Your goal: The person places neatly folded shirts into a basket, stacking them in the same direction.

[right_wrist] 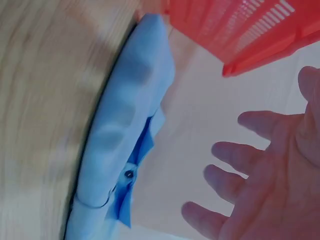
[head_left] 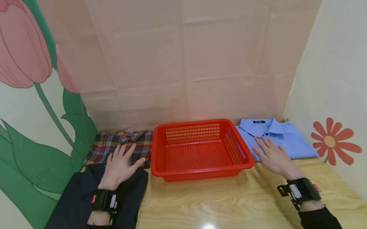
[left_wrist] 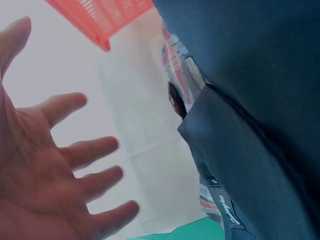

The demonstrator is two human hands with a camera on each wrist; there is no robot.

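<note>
Hovering palm-down near the left edge of the worktop, the left hand has its fingers spread wide, thumb out toward the middle, and grips nothing. Below it lies a folded dark garment, set along that left edge; from the left wrist I can see its collar and a small label, with the fingers clear of the cloth. Behind it, at the back left corner, is a folded plaid shirt, the fingertips overlapping it as seen from above the person's arms.

Over toward the back right corner, the right hand hangs above the front of a folded blue shirt, its fingers straight and a little apart, holding nothing; the right wrist view shows a gap between them and the fabric. The blue collar points to the back edge, a dark label inside it.

Midway along the back edge stands a red basket, upright, mesh-walled, just beside the plaid shirt on one side and the blue shirt on the other.
</note>
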